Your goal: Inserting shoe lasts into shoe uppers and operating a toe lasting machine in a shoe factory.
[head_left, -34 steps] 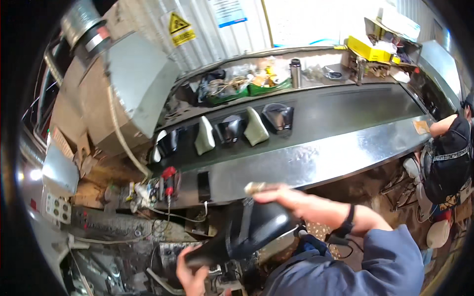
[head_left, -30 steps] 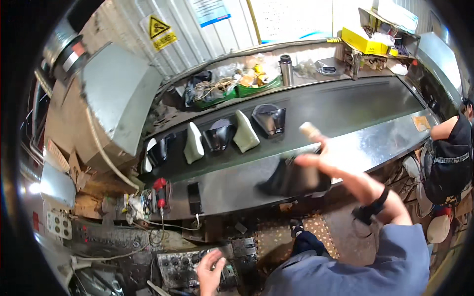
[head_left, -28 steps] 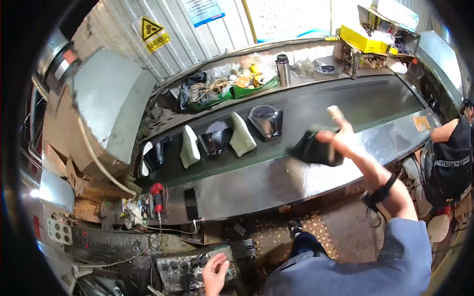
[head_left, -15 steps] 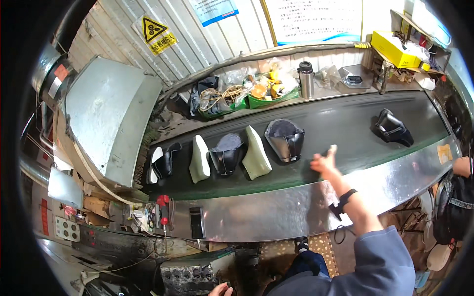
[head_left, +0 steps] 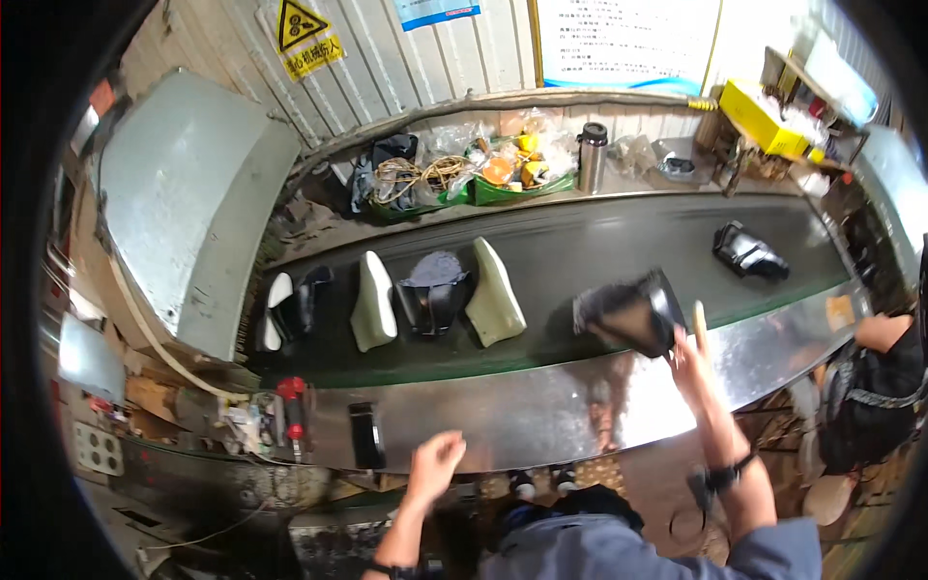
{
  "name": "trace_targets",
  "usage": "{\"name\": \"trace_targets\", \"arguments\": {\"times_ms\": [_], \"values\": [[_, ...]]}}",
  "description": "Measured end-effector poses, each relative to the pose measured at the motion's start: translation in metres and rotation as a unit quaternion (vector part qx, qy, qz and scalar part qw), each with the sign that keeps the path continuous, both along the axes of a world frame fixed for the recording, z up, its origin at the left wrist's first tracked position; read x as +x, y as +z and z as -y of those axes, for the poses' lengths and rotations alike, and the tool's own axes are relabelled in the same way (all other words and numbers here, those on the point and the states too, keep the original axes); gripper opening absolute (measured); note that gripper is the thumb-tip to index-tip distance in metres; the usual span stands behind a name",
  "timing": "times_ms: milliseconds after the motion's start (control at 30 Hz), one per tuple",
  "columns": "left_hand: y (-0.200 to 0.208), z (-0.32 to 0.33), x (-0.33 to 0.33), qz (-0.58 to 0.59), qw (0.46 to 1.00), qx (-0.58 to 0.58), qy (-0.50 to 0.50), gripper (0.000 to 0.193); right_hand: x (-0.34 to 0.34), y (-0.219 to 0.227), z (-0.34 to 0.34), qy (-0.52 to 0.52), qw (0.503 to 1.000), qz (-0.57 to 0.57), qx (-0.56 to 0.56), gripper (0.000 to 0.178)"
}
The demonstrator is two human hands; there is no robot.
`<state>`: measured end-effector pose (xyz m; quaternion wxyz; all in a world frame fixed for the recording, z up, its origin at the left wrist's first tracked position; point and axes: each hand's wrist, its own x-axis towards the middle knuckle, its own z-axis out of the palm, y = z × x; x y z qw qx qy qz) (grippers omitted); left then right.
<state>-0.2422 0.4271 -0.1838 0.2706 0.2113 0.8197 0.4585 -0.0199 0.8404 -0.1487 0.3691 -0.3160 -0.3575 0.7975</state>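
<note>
A dark conveyor belt (head_left: 580, 242) curves across the scene under a corrugated wall, with a steel apron along its near edge and clutter on the ledge behind.

The left hand (head_left: 437, 459) hovers low over the apron, fingers loosely curled and holding nothing; up and left of it a white last (head_left: 373, 302), a dark upper (head_left: 433, 295) and a second white last (head_left: 495, 296) stand in a row.

The right hand (head_left: 688, 350) is raised at the belt's near edge, fingers around a pale stick (head_left: 699, 319). A black shoe upper (head_left: 628, 311) sits tilted just left of it; blur hides whether the fingers also grip it or merely touch it.

Another black upper (head_left: 747, 253) lies well beyond the right hand.

Risks: tilted as it is so near the edge, the upper could tip off onto the apron if the grip is slight. The stick could snag its opening. A co-worker's arm (head_left: 882, 331) is close on the far right, so a wide swing might strike it.
</note>
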Motion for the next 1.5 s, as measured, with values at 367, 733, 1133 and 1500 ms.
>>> {"name": "trace_targets", "arguments": {"times_ms": [367,733,1133,1500], "values": [[-0.069,-0.296,-0.077,0.081,0.952,-0.237,0.175,0.135,0.165,-0.028,0.21,-0.186,0.946,0.079,-0.254,0.088],[-0.026,-0.203,-0.069,-0.368,0.903,-0.195,-0.103,0.091,0.197,-0.066,0.196,-0.134,0.977,0.063,-0.151,0.066],[-0.016,-0.12,0.11,-0.618,0.699,0.113,-0.342,0.041,0.144,-0.069,0.126,-0.178,0.963,0.006,-0.202,0.042],[0.036,-0.178,0.016,0.646,0.752,0.12,0.056,0.036,0.14,0.004,0.167,0.103,0.817,0.272,0.497,0.046]]}}
